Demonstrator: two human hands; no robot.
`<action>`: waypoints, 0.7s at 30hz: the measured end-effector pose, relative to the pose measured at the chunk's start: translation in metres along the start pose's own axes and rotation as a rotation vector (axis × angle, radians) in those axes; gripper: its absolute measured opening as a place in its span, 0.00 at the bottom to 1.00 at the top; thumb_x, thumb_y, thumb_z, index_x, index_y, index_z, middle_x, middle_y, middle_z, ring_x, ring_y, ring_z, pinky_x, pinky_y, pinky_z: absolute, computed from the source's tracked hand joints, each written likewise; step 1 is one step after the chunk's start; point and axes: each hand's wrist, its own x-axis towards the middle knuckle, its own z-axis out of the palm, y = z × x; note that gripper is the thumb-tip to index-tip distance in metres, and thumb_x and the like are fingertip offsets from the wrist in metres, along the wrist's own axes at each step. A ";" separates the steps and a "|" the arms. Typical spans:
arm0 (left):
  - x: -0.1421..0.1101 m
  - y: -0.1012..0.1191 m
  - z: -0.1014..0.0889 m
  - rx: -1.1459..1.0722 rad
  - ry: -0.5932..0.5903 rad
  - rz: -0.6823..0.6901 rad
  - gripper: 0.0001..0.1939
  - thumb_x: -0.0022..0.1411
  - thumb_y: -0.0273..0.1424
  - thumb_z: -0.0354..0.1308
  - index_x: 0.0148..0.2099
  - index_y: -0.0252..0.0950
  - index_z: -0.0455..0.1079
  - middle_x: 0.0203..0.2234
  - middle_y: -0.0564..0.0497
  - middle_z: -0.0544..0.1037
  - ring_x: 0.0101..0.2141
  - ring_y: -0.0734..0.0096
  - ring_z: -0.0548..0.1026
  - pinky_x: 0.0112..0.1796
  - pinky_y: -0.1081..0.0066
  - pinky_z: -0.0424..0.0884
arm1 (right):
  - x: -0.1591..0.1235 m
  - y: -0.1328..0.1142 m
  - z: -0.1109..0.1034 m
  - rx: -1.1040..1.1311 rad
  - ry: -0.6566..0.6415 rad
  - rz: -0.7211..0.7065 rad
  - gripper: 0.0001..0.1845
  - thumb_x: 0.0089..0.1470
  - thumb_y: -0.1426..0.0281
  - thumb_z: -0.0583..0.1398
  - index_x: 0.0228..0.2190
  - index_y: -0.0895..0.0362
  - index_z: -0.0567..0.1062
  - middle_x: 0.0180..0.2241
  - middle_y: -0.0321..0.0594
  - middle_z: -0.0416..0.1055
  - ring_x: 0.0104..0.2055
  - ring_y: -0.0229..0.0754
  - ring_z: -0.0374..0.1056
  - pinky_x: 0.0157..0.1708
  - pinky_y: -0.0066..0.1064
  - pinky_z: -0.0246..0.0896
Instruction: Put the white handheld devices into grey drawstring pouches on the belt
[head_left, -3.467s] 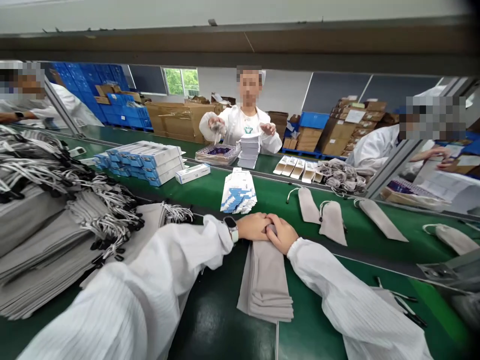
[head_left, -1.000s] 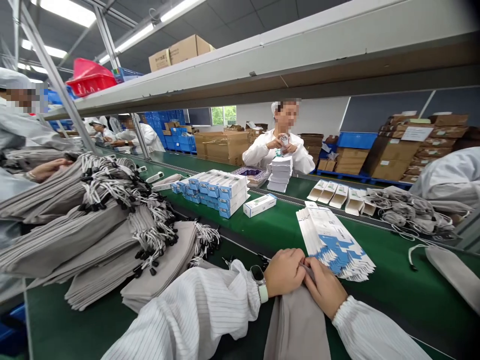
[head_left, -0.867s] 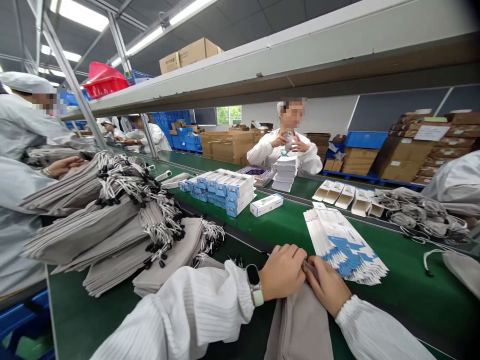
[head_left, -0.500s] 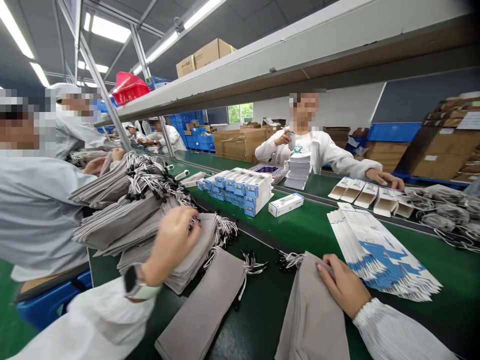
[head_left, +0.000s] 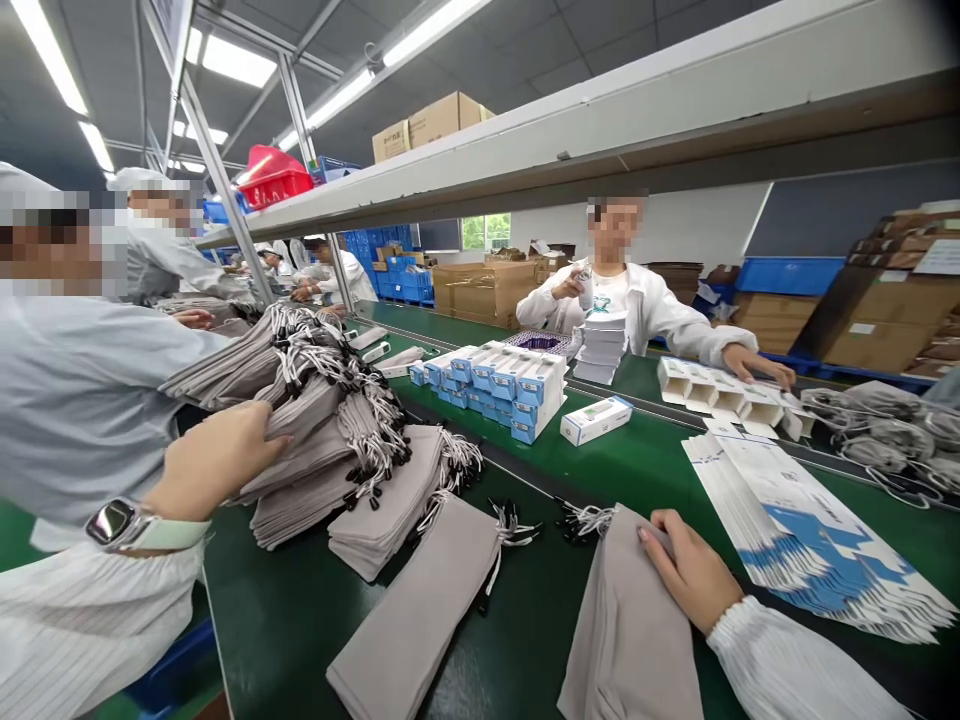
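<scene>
My left hand (head_left: 214, 458) reaches out to the left and grips the near end of a tall pile of grey drawstring pouches (head_left: 300, 400), fingers curled round a few of them. My right hand (head_left: 694, 573) lies on the top of a small stack of grey pouches (head_left: 630, 630) in front of me, its fingers bent over the upper edge. A single grey pouch (head_left: 420, 610) with white cords lies between the two hands.
On the green belt (head_left: 645, 455) stand blue and white boxes (head_left: 502, 380), one loose white box (head_left: 596, 420) and a fan of flat cartons (head_left: 810, 530). A person opposite (head_left: 637, 300) reaches to open cartons (head_left: 720, 390). Another person (head_left: 75, 390) stands close at my left.
My left hand left the small stack, swung left and took hold of pouches in the big pile. My right hand stayed on the small stack. My view turned left.
</scene>
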 end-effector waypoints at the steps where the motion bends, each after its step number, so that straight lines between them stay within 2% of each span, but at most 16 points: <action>1: 0.000 0.007 -0.005 0.068 -0.008 0.036 0.15 0.47 0.42 0.52 0.22 0.35 0.57 0.19 0.55 0.63 0.22 0.72 0.63 0.24 0.76 0.56 | 0.000 0.000 0.000 0.001 0.007 -0.004 0.08 0.52 0.63 0.46 0.27 0.54 0.58 0.24 0.37 0.64 0.28 0.40 0.63 0.28 0.30 0.57; 3: 0.002 0.019 -0.015 0.264 -0.090 0.071 0.13 0.50 0.40 0.50 0.25 0.35 0.58 0.24 0.53 0.64 0.24 0.70 0.65 0.23 0.75 0.57 | 0.000 0.000 0.001 0.004 0.027 -0.015 0.08 0.52 0.63 0.47 0.27 0.54 0.58 0.24 0.37 0.64 0.27 0.40 0.63 0.27 0.30 0.57; 6: 0.020 0.026 -0.029 0.380 -0.128 0.084 0.11 0.51 0.37 0.49 0.27 0.33 0.61 0.26 0.52 0.65 0.24 0.70 0.66 0.25 0.72 0.61 | 0.000 0.000 0.001 0.009 0.041 -0.027 0.07 0.51 0.64 0.47 0.27 0.54 0.58 0.23 0.37 0.64 0.27 0.40 0.63 0.27 0.29 0.57; 10: 0.065 0.028 -0.053 0.366 -0.234 0.162 0.16 0.47 0.41 0.53 0.24 0.30 0.66 0.17 0.57 0.63 0.23 0.73 0.67 0.28 0.71 0.64 | -0.001 -0.001 -0.001 0.005 -0.001 0.000 0.09 0.52 0.63 0.45 0.27 0.54 0.57 0.23 0.36 0.63 0.26 0.40 0.63 0.26 0.29 0.57; 14: 0.102 0.041 -0.087 0.349 -0.257 0.226 0.27 0.44 0.48 0.49 0.25 0.23 0.68 0.15 0.59 0.60 0.30 0.62 0.70 0.31 0.66 0.63 | -0.001 -0.004 -0.003 0.014 -0.035 0.043 0.10 0.53 0.61 0.45 0.27 0.54 0.57 0.25 0.37 0.63 0.27 0.40 0.64 0.27 0.30 0.57; 17: 0.107 0.058 -0.104 0.307 -0.199 0.284 0.36 0.43 0.53 0.42 0.32 0.20 0.68 0.21 0.57 0.63 0.37 0.54 0.68 0.35 0.62 0.61 | -0.001 -0.004 -0.003 0.021 -0.031 0.046 0.11 0.52 0.60 0.45 0.28 0.54 0.58 0.24 0.38 0.64 0.26 0.41 0.64 0.26 0.31 0.57; 21: 0.088 0.086 -0.108 0.226 -0.107 0.341 0.37 0.46 0.52 0.38 0.35 0.19 0.66 0.26 0.55 0.65 0.38 0.54 0.67 0.36 0.62 0.60 | -0.001 -0.002 -0.002 0.015 -0.017 0.036 0.12 0.52 0.60 0.45 0.28 0.55 0.59 0.25 0.39 0.65 0.27 0.43 0.64 0.28 0.34 0.57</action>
